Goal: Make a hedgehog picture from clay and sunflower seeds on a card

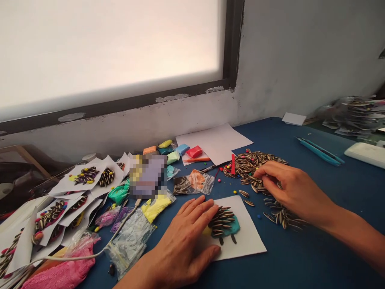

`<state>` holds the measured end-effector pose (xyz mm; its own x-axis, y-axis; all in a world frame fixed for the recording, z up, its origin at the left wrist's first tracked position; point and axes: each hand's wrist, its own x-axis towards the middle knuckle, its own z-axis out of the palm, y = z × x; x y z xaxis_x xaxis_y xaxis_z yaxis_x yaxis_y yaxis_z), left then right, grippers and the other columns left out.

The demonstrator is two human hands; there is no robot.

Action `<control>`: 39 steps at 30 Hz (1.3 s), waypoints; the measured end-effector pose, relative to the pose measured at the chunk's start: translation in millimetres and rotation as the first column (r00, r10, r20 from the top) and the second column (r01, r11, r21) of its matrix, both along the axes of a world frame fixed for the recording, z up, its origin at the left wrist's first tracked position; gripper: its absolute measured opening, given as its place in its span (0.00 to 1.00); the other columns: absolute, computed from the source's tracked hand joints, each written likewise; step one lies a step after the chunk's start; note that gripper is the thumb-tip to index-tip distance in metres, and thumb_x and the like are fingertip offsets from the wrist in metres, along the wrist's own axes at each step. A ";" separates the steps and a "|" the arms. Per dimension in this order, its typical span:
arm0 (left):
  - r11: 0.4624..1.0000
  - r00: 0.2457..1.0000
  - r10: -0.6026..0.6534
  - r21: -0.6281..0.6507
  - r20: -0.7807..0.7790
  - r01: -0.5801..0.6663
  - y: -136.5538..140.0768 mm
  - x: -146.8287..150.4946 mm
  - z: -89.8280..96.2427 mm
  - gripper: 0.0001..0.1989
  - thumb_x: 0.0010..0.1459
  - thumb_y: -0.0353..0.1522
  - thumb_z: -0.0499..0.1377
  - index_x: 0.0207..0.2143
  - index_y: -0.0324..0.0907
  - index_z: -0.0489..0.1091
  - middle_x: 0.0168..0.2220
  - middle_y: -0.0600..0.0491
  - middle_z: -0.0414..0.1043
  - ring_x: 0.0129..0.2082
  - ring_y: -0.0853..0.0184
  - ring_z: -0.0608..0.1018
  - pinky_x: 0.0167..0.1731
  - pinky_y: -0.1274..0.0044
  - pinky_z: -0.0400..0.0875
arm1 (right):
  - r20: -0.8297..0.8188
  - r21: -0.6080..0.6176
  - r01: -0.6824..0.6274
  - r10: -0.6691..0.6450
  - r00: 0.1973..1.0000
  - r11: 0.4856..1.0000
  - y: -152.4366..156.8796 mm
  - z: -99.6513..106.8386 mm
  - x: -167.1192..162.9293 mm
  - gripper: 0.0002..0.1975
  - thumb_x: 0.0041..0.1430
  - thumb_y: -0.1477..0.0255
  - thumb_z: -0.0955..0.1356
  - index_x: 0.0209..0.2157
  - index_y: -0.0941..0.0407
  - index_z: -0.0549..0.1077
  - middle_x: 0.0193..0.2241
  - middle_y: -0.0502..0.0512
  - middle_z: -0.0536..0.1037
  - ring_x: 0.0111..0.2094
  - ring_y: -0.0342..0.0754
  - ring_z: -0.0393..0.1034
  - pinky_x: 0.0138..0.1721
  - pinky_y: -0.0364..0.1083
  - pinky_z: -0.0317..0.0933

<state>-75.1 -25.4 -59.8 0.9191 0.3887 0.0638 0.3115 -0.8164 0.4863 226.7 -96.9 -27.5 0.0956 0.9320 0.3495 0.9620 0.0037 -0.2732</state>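
Note:
My left hand [188, 241] lies over the left side of a white card [249, 243], fingers stretched out and thumb apart. On the card is a hedgehog-like figure of teal clay [236, 226], with striped sunflower seeds [222, 220] stuck in as spines and two small dark feet below. Part of it on the left is hidden by my fingers. My right hand [290, 188] is at the edge of a heap of sunflower seeds [249, 162], thumb and forefinger pinched together. Whatever is between those fingertips is too small to make out. More loose seeds [284, 214] lie under its wrist.
Finished seed-and-clay cards [87, 174] pile up at the left, near bagged pink clay [64, 269] and yellow clay [155, 206]. A white cable [120, 230] crosses there. Blank paper [216, 142] lies by the wall; turquoise tweezers [320, 150] and a white case [365, 153] are at right.

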 end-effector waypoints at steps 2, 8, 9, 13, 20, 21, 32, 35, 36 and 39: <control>1.000 1.000 -0.004 -0.002 0.006 0.004 0.2 -0.4 -0.2 0.35 0.64 0.38 0.59 0.70 0.45 0.52 0.71 0.47 0.54 0.72 0.51 0.55 0.69 0.54 0.51 | 0.034 -0.044 0.031 -0.029 0.999 0.999 -2.2 0.2 4.6 0.14 0.66 0.72 0.59 0.34 0.53 0.75 0.35 0.55 0.81 0.31 0.49 0.75 0.29 0.47 0.65; 1.000 1.000 -0.006 0.025 -0.007 0.006 1.3 -2.0 -3.2 0.36 0.65 0.39 0.58 0.71 0.46 0.50 0.72 0.48 0.52 0.72 0.52 0.53 0.69 0.53 0.51 | 0.152 -0.140 0.122 -0.101 0.983 0.983 -4.1 -11.4 18.7 0.12 0.61 0.68 0.63 0.38 0.54 0.78 0.36 0.58 0.81 0.27 0.53 0.75 0.23 0.48 0.59; 1.000 1.000 -0.005 0.030 -0.003 0.006 1.3 -2.3 -4.1 0.36 0.65 0.39 0.59 0.71 0.47 0.49 0.72 0.48 0.52 0.72 0.52 0.53 0.69 0.53 0.52 | 0.163 -0.152 0.122 -0.097 0.982 0.981 -3.5 -13.5 17.5 0.12 0.61 0.68 0.64 0.38 0.54 0.78 0.36 0.58 0.80 0.28 0.54 0.76 0.23 0.48 0.59; 0.999 1.000 -0.013 0.033 0.025 0.012 1.5 -3.4 -7.4 0.38 0.64 0.39 0.60 0.71 0.49 0.48 0.72 0.48 0.53 0.72 0.51 0.54 0.69 0.53 0.53 | 0.163 -0.185 0.085 -0.055 0.985 0.979 -0.9 -17.1 6.3 0.11 0.64 0.71 0.63 0.41 0.52 0.77 0.38 0.55 0.80 0.32 0.52 0.77 0.29 0.47 0.63; 0.998 1.000 -0.019 0.052 0.020 0.018 2.2 -3.6 -8.1 0.38 0.64 0.39 0.59 0.71 0.48 0.47 0.72 0.48 0.52 0.72 0.51 0.54 0.68 0.51 0.54 | 0.121 -0.185 0.094 -0.072 0.990 0.978 -2.2 -12.6 6.8 0.07 0.62 0.71 0.65 0.29 0.52 0.69 0.28 0.51 0.77 0.26 0.49 0.72 0.24 0.46 0.57; 0.998 1.000 -0.019 0.052 0.017 0.018 2.3 -3.5 -7.8 0.38 0.64 0.39 0.59 0.71 0.48 0.47 0.72 0.48 0.52 0.72 0.51 0.54 0.68 0.52 0.54 | 0.114 -0.183 0.098 -0.078 0.990 0.978 -2.4 -12.5 8.9 0.08 0.63 0.71 0.65 0.28 0.52 0.69 0.28 0.51 0.77 0.26 0.50 0.72 0.24 0.46 0.57; 0.997 0.999 -0.016 0.081 0.028 0.013 0.7 -3.5 -5.0 0.38 0.64 0.37 0.60 0.71 0.49 0.46 0.71 0.48 0.53 0.72 0.52 0.55 0.68 0.53 0.55 | 0.033 -0.140 -0.055 0.060 0.998 0.989 -3.9 -13.0 8.9 0.14 0.66 0.72 0.62 0.43 0.52 0.79 0.43 0.58 0.80 0.43 0.55 0.76 0.39 0.52 0.70; 0.997 1.000 -0.019 0.079 0.020 0.018 0.7 -3.6 -5.0 0.38 0.64 0.37 0.59 0.71 0.49 0.46 0.71 0.48 0.53 0.72 0.52 0.55 0.68 0.53 0.55 | 0.045 -0.144 -0.094 0.102 0.994 0.985 -2.0 -15.1 3.2 0.14 0.66 0.73 0.62 0.40 0.54 0.80 0.38 0.58 0.80 0.41 0.55 0.76 0.42 0.55 0.71; 0.997 1.000 -0.023 0.079 0.017 0.021 0.8 -3.6 -5.5 0.38 0.65 0.37 0.59 0.71 0.49 0.46 0.72 0.48 0.52 0.72 0.52 0.55 0.68 0.53 0.55 | 0.049 -0.142 -0.094 0.102 0.994 0.985 -1.0 -15.8 1.5 0.14 0.66 0.73 0.62 0.39 0.55 0.80 0.37 0.58 0.80 0.40 0.55 0.76 0.43 0.55 0.71; 0.996 0.999 -0.029 0.080 0.013 0.028 1.4 -3.3 -8.1 0.38 0.65 0.38 0.59 0.72 0.49 0.44 0.72 0.48 0.52 0.72 0.52 0.54 0.68 0.52 0.56 | 0.054 -0.131 -0.085 0.093 0.994 0.988 1.9 -17.4 -1.7 0.15 0.67 0.73 0.61 0.36 0.55 0.79 0.35 0.58 0.80 0.39 0.55 0.76 0.42 0.56 0.71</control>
<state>-78.3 -24.1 -67.8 0.9286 0.3555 0.1061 0.2812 -0.8610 0.4237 225.0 -95.0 -45.0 -0.0076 0.9733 0.2293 0.9740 0.0591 -0.2186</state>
